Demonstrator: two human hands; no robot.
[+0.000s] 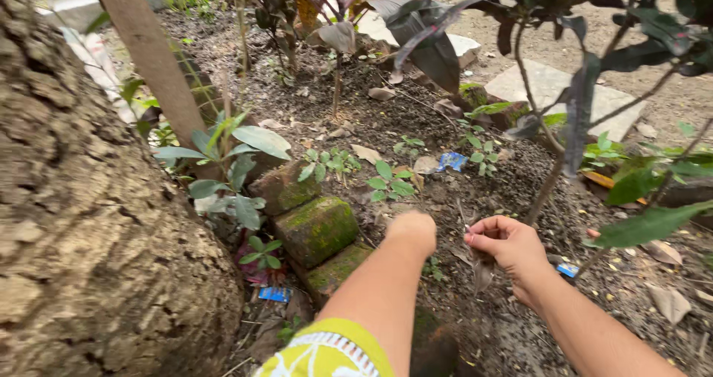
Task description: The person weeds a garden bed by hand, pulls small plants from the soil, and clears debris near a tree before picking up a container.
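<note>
My right hand pinches one dry dark leaf between thumb and fingers, above the soil. My left hand reaches down toward the ground, fingers hidden, so I cannot tell its grip. Three mossy bricks lie in a row beside it, two blue scraps nearby

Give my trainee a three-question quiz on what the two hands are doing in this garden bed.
1. True or false: the right hand pinches a dry leaf.
2. The left hand is: A) a closed fist over the soil, B) gripping a brick, C) holding a trowel.
3. What coats the bricks left of the left hand?

Key: 1 true; 2 A; 3 green moss.
</note>
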